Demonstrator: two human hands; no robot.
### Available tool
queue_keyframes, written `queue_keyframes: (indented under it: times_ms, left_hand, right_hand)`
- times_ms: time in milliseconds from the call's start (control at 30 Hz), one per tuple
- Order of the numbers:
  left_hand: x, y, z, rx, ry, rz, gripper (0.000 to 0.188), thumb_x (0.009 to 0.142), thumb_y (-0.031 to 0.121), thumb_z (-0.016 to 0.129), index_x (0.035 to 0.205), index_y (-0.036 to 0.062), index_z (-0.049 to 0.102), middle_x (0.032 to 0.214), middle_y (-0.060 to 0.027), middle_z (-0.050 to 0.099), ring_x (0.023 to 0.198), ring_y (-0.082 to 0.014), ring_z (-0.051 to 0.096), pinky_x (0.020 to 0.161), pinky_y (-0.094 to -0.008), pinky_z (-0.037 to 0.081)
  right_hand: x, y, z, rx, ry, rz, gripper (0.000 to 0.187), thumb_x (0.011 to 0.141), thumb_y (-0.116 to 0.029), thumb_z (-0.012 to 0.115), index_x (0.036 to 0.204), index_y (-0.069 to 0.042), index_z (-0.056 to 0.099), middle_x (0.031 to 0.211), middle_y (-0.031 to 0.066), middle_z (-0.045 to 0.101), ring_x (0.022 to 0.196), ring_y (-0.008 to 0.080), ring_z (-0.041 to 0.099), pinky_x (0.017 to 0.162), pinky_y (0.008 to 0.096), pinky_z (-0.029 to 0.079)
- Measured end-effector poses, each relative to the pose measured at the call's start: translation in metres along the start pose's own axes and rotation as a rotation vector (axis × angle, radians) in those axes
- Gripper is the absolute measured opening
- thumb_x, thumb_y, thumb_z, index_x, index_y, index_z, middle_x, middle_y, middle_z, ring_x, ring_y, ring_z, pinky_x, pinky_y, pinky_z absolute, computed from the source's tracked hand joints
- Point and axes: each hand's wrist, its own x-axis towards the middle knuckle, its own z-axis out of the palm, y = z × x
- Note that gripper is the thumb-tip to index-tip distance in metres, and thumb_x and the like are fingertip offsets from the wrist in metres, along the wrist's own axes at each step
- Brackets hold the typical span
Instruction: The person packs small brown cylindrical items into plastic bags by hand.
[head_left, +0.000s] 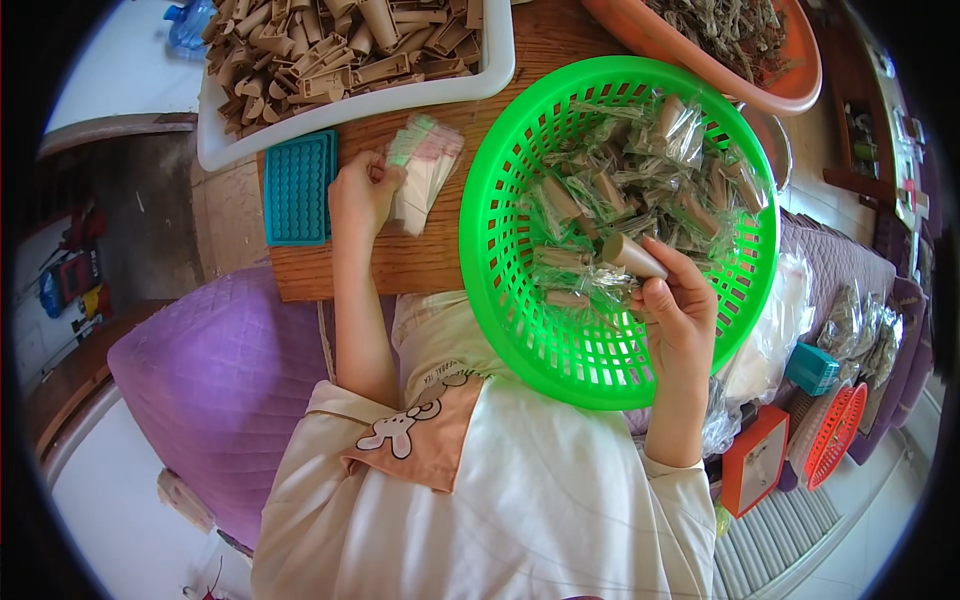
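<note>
My right hand (pixel 680 300) pinches a smooth tan tube-shaped piece (pixel 632 256) between thumb and fingers, over the near right part of a green plastic basket (pixel 490 330). In that basket lie several similar tan pieces in clear wrappers (pixel 690 210). My left hand (pixel 366 190) is closed, its thumb and fingertips pinched at the left edge of a fanned stack of thin plastic bags (pixel 425 180) on the wooden table. How many bags its fingers hold is hidden. A teal ridged tray (pixel 300 190) lies just left of my left wrist.
A white bin (pixel 497 75) heaped with loose tan pieces (pixel 345 50) stands at the far left of the wooden table (pixel 310 275). An orange basin (pixel 800 75) with dried plant matter stands far right. Purple padded seating (pixel 220 370) flanks me; a red basket (pixel 838 435) sits at right.
</note>
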Motion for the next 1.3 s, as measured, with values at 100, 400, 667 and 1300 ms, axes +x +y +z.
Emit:
queue_keyframes:
  times_ms: [100, 400, 667, 1300]
  left_hand:
    - [0.001, 0.002, -0.002, 0.026, 0.038, 0.014, 0.024, 0.073, 0.025, 0.063, 0.082, 0.0022, 0.062, 0.067, -0.0152, 0.060, 0.062, -0.0305, 0.058, 0.058, -0.0355, 0.044]
    - [-0.003, -0.009, -0.002, -0.273, 0.323, 0.187, 0.017, 0.082, 0.015, 0.057, 0.089, 0.0002, 0.062, 0.073, -0.0129, 0.063, 0.061, -0.0203, 0.058, 0.059, -0.0278, 0.044]
    - [-0.068, 0.048, -0.048, -0.759, -0.229, 0.164, 0.029, 0.072, 0.002, 0.068, 0.100, -0.0009, 0.058, 0.072, -0.0039, 0.062, 0.069, -0.0061, 0.058, 0.062, -0.0190, 0.045]
    - [-0.093, 0.092, -0.043, -0.818, -0.584, 0.226, 0.035, 0.070, 0.004, 0.070, 0.103, 0.0013, 0.058, 0.075, -0.0078, 0.064, 0.067, -0.0099, 0.060, 0.060, -0.0226, 0.048]
  right_hand:
    - [0.001, 0.000, 0.000, 0.009, -0.012, 0.006, 0.033, 0.082, -0.005, 0.058, 0.114, 0.002, 0.053, 0.090, 0.0047, 0.060, 0.072, 0.0071, 0.054, 0.066, 0.0202, 0.045]
    - [0.001, -0.005, 0.002, -0.028, 0.000, 0.005, 0.032, 0.083, -0.006, 0.057, 0.114, 0.002, 0.052, 0.092, 0.0046, 0.058, 0.074, 0.0067, 0.054, 0.067, 0.0201, 0.045]
    - [-0.002, -0.031, 0.033, -0.477, 0.003, -0.452, 0.033, 0.077, 0.000, 0.062, 0.109, 0.001, 0.056, 0.097, 0.0079, 0.052, 0.078, 0.0119, 0.054, 0.064, 0.0209, 0.046]
    - [0.002, -0.033, 0.057, -0.718, -0.063, -0.599, 0.026, 0.068, 0.006, 0.066, 0.093, 0.002, 0.059, 0.086, 0.0112, 0.057, 0.073, 0.0195, 0.060, 0.061, 0.0260, 0.052]
